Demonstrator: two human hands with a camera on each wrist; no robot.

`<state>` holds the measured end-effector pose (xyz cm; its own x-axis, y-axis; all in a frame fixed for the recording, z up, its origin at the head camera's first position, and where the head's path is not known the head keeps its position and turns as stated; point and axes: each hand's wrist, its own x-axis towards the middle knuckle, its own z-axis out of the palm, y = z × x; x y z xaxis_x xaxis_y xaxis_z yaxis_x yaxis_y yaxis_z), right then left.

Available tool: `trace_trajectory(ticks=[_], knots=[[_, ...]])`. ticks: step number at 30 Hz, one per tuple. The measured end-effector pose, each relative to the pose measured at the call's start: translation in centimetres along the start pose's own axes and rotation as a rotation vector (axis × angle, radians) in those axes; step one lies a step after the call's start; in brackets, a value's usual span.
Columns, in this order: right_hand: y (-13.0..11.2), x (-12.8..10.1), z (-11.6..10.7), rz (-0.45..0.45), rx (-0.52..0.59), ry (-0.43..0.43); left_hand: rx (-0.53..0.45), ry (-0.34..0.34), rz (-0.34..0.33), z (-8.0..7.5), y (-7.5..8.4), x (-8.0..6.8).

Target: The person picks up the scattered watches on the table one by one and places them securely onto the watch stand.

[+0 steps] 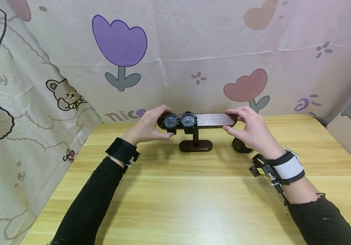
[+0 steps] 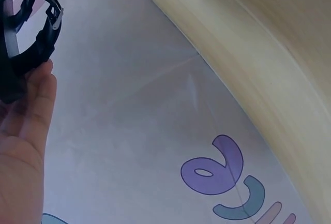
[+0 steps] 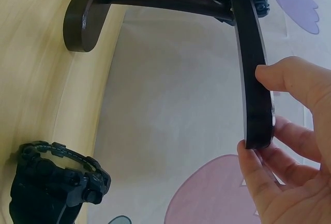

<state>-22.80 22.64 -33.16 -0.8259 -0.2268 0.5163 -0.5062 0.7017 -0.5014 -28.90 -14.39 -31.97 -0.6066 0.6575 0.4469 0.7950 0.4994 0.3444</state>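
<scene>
**Two watches up on the stand, a third down on the table**

A dark wooden watch stand point(image 1: 204, 120) is being handled from both ends on a light wooden table point(image 1: 194, 197). Its flat bar is sitting on a short post over an oval foot, and two black watches are being carried side by side on the left half of that bar.

The left watch point(image 1: 170, 121) is being gripped by the left hand point(image 1: 149, 127): fingers are curled over the top of it and the thumb is tucked underneath, so that hand is closed round the watch. In the left wrist view the buckled strap point(image 2: 31, 32) is being pressed against the fingers. The right watch point(image 1: 188, 120) is being left untouched just beside it.

The right end of the bar is being pinched by the right hand point(image 1: 252, 127), thumb below and fingers on top; the right wrist view shows the bar's tip point(image 3: 257, 125) being clamped between thumb and fingertips.

A third black watch point(image 1: 241, 145) is lying on the table near the stand's foot, partly hidden under the right hand, and nothing is touching it. A cartoon-print cloth point(image 1: 194, 51) is hanging behind the table.
</scene>
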Motion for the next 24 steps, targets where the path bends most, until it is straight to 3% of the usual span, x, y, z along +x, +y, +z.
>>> trace_trajectory(ticks=[24], knots=[[0.3, 0.0, -1.0, -0.007, 0.007, -0.07, 0.0, 0.009, 0.009, 0.2, -0.1, -0.4]])
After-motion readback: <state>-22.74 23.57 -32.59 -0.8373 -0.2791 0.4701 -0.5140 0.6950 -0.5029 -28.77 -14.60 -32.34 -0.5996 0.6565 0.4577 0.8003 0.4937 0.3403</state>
